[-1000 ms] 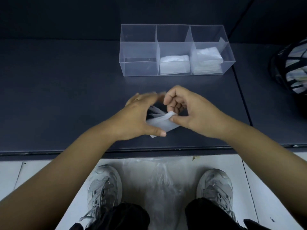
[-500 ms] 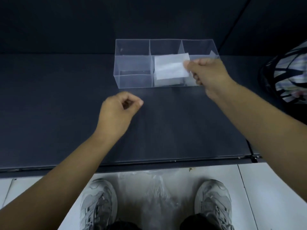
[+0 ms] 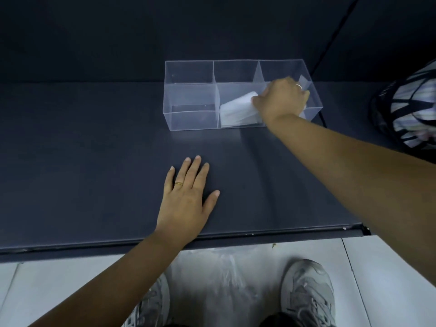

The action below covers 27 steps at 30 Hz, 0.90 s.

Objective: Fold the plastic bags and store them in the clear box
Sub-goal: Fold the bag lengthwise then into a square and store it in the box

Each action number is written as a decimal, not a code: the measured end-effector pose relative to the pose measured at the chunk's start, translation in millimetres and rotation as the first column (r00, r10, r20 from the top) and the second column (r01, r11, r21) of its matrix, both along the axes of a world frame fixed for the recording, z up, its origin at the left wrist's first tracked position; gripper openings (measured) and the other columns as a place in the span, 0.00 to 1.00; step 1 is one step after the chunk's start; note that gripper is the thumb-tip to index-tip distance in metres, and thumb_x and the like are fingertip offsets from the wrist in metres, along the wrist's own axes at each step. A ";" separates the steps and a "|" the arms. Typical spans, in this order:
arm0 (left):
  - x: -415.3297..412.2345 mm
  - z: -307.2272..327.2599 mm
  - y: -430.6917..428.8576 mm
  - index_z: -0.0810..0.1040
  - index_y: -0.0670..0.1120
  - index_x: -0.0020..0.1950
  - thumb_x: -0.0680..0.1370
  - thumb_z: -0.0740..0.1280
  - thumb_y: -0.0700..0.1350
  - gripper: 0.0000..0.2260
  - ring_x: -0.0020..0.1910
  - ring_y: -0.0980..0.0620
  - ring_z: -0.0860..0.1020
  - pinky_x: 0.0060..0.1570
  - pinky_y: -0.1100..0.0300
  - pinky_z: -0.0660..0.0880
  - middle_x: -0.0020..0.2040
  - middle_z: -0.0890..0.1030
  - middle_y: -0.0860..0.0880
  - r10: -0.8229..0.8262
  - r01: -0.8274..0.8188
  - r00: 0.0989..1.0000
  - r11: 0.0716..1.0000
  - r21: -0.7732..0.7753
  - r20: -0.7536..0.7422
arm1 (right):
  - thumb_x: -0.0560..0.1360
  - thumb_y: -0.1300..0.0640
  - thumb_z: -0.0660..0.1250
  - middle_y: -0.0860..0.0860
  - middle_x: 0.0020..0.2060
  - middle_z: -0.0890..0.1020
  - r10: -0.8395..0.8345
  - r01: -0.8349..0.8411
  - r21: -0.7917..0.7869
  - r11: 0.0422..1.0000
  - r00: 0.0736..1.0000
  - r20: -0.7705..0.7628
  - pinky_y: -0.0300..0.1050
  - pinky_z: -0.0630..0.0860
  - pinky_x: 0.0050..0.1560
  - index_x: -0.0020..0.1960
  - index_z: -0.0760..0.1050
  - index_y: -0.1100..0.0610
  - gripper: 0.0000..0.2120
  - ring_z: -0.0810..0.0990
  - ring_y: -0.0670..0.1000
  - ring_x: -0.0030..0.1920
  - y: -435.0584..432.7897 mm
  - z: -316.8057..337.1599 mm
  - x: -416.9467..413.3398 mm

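The clear box (image 3: 191, 119) with three compartments stands at the back of the dark table. A white folded plastic bag (image 3: 236, 108) leans tilted in the middle compartment, over another folded bag below it. My right hand (image 3: 282, 100) reaches into the box from above and holds the tilted bag by its right edge, fingers curled down. It hides most of the right compartment, where only a clear flap (image 3: 303, 81) shows. The left compartment holds nothing. My left hand (image 3: 186, 199) lies flat on the table, fingers straight, in front of the box.
A loose clear plastic bag (image 3: 212, 274) lies on the floor between my shoes, below the table's front edge (image 3: 165, 241). A striped patterned bag (image 3: 411, 109) sits at the far right of the table.
My right hand has lowered the folded bag from above the box into the middle compartment. My left hand has uncurled and now lies flat on the table.
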<state>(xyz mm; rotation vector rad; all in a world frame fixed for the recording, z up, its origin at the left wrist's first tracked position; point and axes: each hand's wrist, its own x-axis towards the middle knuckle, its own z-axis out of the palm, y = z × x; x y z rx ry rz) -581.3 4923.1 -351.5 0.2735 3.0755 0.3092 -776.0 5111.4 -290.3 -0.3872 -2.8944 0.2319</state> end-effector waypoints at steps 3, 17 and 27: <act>0.6 -0.9 -0.7 0.59 0.47 0.77 0.79 0.43 0.61 0.31 0.77 0.49 0.52 0.76 0.48 0.47 0.78 0.57 0.48 -0.006 0.007 1.000 1.000 -0.012 0.002 | 0.71 0.44 0.68 0.56 0.56 0.77 -0.001 0.002 -0.005 1.000 0.999 0.033 0.51 0.65 0.59 0.54 0.78 0.57 0.19 0.74 0.58 0.58 -0.2 1.7 -0.7; 20.4 -4.5 -12.0 0.49 0.48 0.79 0.79 0.40 0.64 0.32 0.78 0.51 0.45 0.75 0.47 0.41 0.79 0.50 0.49 -0.059 0.060 0.998 0.995 -0.078 0.021 | 0.73 0.50 0.68 0.49 0.48 0.78 0.929 -0.848 -0.386 0.362 0.295 0.222 0.44 0.74 0.46 0.53 0.77 0.52 0.10 0.77 0.50 0.47 2.5 -67.4 284.9; 18.4 -6.5 -14.7 0.50 0.49 0.79 0.79 0.41 0.64 0.32 0.78 0.51 0.46 0.75 0.48 0.40 0.79 0.51 0.50 -0.061 0.062 0.998 0.997 -0.053 0.021 | 0.67 0.55 0.74 0.55 0.50 0.78 0.884 -0.863 -0.404 0.304 0.098 0.457 0.45 0.71 0.48 0.42 0.80 0.55 0.06 0.77 0.57 0.50 -9.8 -117.7 311.9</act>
